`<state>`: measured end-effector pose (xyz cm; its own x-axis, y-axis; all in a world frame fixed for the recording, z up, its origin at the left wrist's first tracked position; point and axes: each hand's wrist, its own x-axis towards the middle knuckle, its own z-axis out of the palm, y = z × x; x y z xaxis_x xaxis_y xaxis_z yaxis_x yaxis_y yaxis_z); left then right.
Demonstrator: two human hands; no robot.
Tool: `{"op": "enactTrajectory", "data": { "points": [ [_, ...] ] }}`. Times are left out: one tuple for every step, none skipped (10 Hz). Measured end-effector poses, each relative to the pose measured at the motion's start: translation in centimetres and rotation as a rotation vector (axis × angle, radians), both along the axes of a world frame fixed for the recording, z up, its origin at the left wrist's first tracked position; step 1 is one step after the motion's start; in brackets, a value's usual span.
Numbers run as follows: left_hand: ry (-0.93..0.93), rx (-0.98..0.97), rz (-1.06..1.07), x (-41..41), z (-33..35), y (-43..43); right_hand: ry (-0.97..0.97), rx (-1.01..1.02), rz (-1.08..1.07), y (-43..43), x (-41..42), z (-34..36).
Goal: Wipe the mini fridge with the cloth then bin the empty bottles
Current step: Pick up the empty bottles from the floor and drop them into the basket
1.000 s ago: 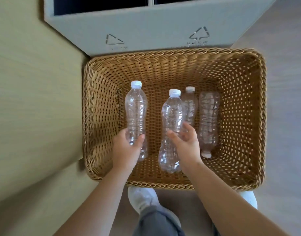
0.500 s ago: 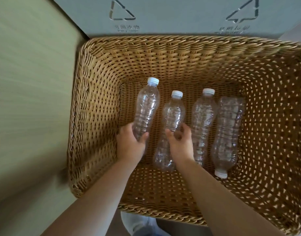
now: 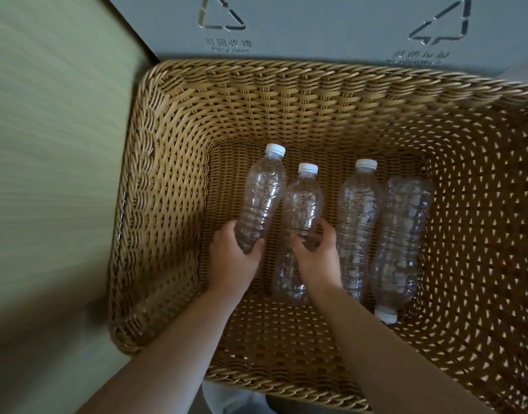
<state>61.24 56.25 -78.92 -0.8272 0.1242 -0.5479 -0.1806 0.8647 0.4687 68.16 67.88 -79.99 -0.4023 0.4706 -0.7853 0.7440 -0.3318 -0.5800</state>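
Head cam: on the grey bin (image 3: 316, 28) at the top I read 可回收物 (image 3: 228, 42) under an outlined arrow triangle (image 3: 223, 13). The small Latin line below it is too blurred to read. A 2nd arrow symbol (image 3: 441, 22) sits to the right, and the text under it is unreadable too. Just in front of the bin is a big rectangular wicker basket (image 3: 286, 73), tan, with a tight weave at the rim and open holes in the right wall. All 4 bottles are inside it: clear ribbed plastic with white screw caps. My view of the left hand (image 3: 235, 264): forearm reaching in from below, thumb on the right and fingers on the left, curled round the base end of the leftmost bottle (image 3: 262, 192), whose cap points away from me and leans slightly right. The right hand (image 3: 316, 258) wraps the mid-body of the second bottle (image 3: 301, 201), thumb on its left and fingers round its right side, a firm grasp. That bottle's shoulder is touching or nearly touching the leftmost one; I can't tell which. The third bottle (image 3: 358, 210) lies flat on the basket floor just right of the right hand, cap away. The fourth bottle (image 3: 403, 234) lies alongside it, reversed, cap towards me. A pale greenish panel (image 3: 47, 144) runs along the basket's left side, motion-blurred.
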Motion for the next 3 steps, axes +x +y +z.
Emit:
{"op": "enactTrajectory", "data": {
  "points": [
    [-0.025,-0.026,0.022,0.3,0.4,-0.2,-0.007,0.014,0.025,0.0,0.1,0.6],
    [-0.026,-0.032,0.049,0.8,1.3,-0.6,-0.025,0.012,0.065,0.3,0.4,1.7],
    [0.021,-0.022,0.055,1.4,3.3,-0.8,-0.061,0.015,0.087,1.0,0.9,4.0]
  ]
}}
